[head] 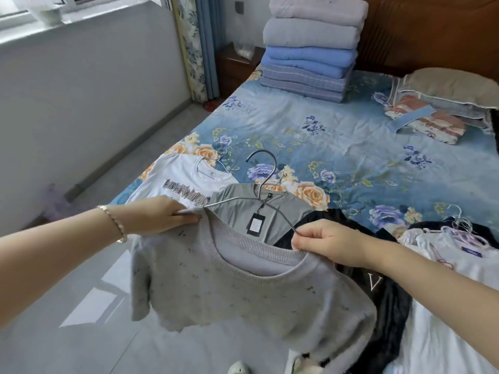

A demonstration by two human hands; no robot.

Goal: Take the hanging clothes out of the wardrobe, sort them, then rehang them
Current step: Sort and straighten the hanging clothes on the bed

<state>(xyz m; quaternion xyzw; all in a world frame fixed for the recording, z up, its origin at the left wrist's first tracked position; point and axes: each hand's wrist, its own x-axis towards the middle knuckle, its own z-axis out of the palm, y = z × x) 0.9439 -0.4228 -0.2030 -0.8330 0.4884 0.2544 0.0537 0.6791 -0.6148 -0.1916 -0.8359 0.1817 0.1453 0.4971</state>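
Holding a pale grey flecked knit sweater [243, 300] up beside the blue floral bed [351, 147], the left grip [159, 214] pinches one shoulder together with an end of the silver wire hanger [267, 177]. The right grip [326, 244] pinches the collar and the hanger's other arm. Sorting seems underway, and next the hanger likely must slide out through the neck. Shirts lie on the bed, with folded quilts [310, 49] stacked behind.

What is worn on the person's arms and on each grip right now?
Both forearms are bare, no sleeves in view. The left wrist carries a bracelet of small pale beads. The left grip and right grip wear no gloves, and no rings show.
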